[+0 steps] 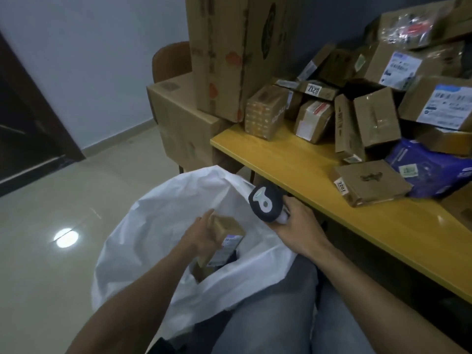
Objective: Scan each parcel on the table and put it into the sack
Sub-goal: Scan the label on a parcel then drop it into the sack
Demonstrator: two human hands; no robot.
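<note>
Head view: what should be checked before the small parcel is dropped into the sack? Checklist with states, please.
1. The left hand grips the small cardboard parcel: ok.
2. Parcel is over the opening of the white sack: ok.
3. Sack mouth stands open: ok.
4. Parcel already scanned: cannot tell.
5. The right hand holds the barcode scanner: ok.

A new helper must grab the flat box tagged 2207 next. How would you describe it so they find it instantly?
Look at the yellow table, piled with parcels. Near its front edge lies a flat brown box, beside a blue mailer bag. Unlike the chunkier boxes behind, it is thin and bears a white 2207 sticker on its left side.
</note>
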